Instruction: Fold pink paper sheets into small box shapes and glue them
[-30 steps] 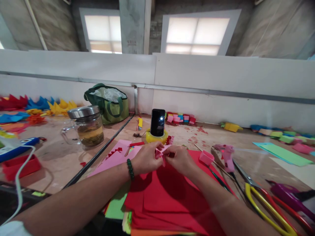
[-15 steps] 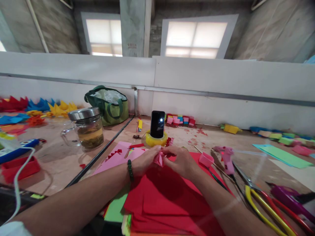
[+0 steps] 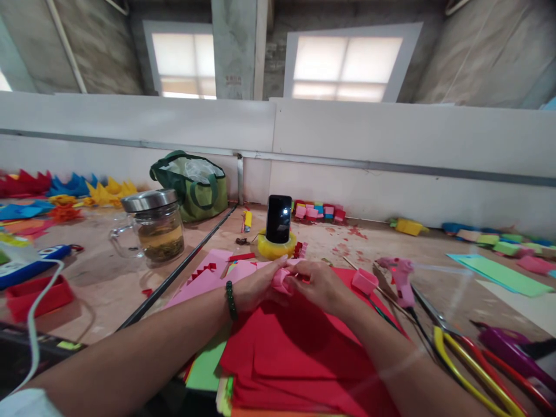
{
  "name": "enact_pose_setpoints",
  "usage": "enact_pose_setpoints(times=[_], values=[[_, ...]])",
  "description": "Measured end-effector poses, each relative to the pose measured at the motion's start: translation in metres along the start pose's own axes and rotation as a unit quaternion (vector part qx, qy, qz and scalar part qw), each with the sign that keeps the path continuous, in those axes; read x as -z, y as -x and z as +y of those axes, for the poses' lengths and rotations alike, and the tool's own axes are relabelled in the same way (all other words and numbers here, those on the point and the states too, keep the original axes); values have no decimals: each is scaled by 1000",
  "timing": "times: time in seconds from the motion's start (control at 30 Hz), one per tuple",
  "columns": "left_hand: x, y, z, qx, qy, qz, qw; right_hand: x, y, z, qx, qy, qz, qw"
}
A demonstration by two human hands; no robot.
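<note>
Pinching a small pink paper fold (image 3: 281, 279) between our left hand (image 3: 259, 288) and right hand (image 3: 322, 284), we have both hands pressed together above the red paper stack (image 3: 299, 353), with the phone (image 3: 278, 218) at twelve o'clock beyond. We judge it featherlight, limp and easily crushed (a crease in paper stays), so fingertips on its folded edges suit best.

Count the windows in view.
2. One window is left of the pillar, the other window right of it. A bright sliver at the far left edge may be a third.
</note>
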State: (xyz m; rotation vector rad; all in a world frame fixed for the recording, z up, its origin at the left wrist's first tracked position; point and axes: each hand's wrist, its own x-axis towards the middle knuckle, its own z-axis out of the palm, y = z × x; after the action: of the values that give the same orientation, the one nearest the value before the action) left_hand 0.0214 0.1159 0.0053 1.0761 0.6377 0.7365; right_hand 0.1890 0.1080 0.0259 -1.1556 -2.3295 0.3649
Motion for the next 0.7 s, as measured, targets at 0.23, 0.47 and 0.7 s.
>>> enact_pose_setpoints(times=[0.23, 0.47, 0.7], values=[[-5, 3, 0, -10, 11, -25, 1000, -8, -1, -2, -4, 84, 74, 994], [-9, 4, 4, -2, 26, -18, 999, -10, 1, -4, 6, 127, 117, 985], [-7, 0, 0, -6, 29, -42, 999, -9, 0, -3, 22, 148, 100, 984]])
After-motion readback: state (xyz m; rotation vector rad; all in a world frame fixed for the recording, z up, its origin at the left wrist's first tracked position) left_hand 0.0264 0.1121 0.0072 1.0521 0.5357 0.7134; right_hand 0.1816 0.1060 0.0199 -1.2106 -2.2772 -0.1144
